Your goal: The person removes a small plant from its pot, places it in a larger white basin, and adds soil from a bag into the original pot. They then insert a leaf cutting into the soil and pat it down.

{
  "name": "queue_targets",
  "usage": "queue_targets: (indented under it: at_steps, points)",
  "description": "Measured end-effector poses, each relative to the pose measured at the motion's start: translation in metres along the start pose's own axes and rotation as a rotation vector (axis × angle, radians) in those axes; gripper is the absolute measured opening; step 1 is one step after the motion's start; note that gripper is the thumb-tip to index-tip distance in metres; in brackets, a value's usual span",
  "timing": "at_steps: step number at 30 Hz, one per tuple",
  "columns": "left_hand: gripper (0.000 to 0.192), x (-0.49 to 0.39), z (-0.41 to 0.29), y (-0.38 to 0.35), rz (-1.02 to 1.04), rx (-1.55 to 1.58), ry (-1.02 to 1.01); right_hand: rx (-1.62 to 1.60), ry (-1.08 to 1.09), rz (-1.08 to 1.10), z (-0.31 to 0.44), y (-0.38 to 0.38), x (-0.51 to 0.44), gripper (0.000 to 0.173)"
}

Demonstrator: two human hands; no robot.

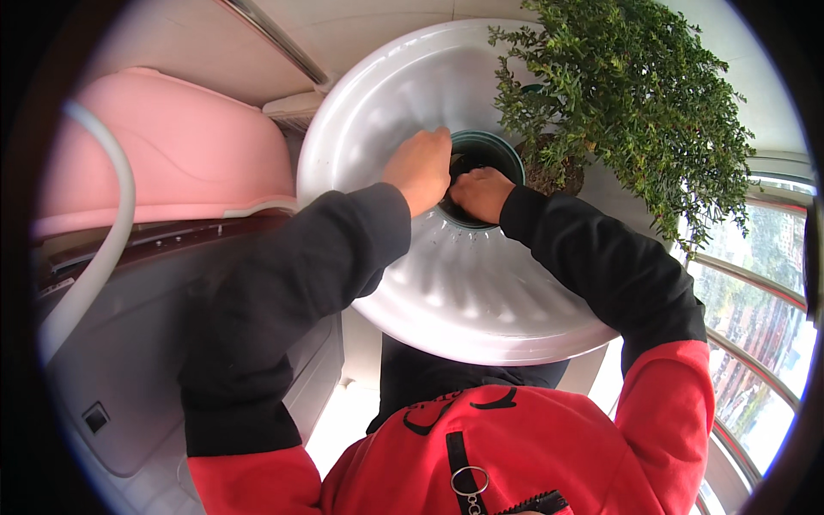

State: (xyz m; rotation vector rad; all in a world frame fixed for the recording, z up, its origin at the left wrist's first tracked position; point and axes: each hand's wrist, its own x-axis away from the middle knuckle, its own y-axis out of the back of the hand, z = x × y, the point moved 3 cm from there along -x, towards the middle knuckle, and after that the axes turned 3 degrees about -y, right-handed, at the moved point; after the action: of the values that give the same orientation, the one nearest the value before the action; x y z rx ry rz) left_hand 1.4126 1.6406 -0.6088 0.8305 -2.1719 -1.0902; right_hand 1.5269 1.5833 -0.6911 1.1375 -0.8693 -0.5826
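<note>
A round green plastic plant pot (492, 143) stands near the middle of a wide white basin (360, 129). Reaching into the pot, my right hand (483, 193) has curled fingers whose tips are hidden inside. My left hand (421, 168) is at the pot's left rim, its fingers bent; whether it grips the rim cannot be seen. Dark material shows in the pot. Just right of it, a leafy green shrub (611, 90) leans over the basin, its brown root ball (557, 167) beside the pot. Small dark crumbs lie on the basin below the pot.
At the left, a pink plastic tub (187, 148) rests above a grey cabinet-like unit (257, 335), with a pale hose (122, 187) curving in front. A metal pole (280, 38) and a brush (293, 106) are behind the basin. A window with metal rails (750, 283) is at the right.
</note>
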Motion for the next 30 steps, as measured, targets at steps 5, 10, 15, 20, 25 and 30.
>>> queue_targets:
  at_steps: [5, 10, 15, 20, 25, 30]
  points:
    - [0.018, -0.002, 0.0, -0.001, 0.003, 0.004, 0.003, -0.031, -0.004, 0.001, -0.002, -0.008, -0.003, 0.019]
    - [0.016, -0.003, 0.0, -0.002, 0.026, -0.008, 0.018, -0.032, -0.033, 0.133, -0.004, -0.016, -0.008, 0.02]
    - [0.015, -0.003, -0.001, -0.002, 0.035, -0.016, 0.018, -0.086, -0.038, 0.286, -0.003, -0.007, -0.008, 0.022]
    - [0.015, -0.002, 0.0, -0.003, 0.005, -0.031, -0.002, -0.122, -0.006, 0.206, -0.009, 0.014, 0.002, 0.018]
    - [0.017, 0.0, 0.002, -0.006, -0.017, -0.035, -0.029, -0.379, -0.116, 0.114, -0.021, 0.032, 0.003, 0.024]
    - [0.022, -0.004, 0.002, -0.007, 0.007, -0.005, -0.017, -0.342, -0.155, 0.146, -0.022, 0.032, 0.014, 0.019]
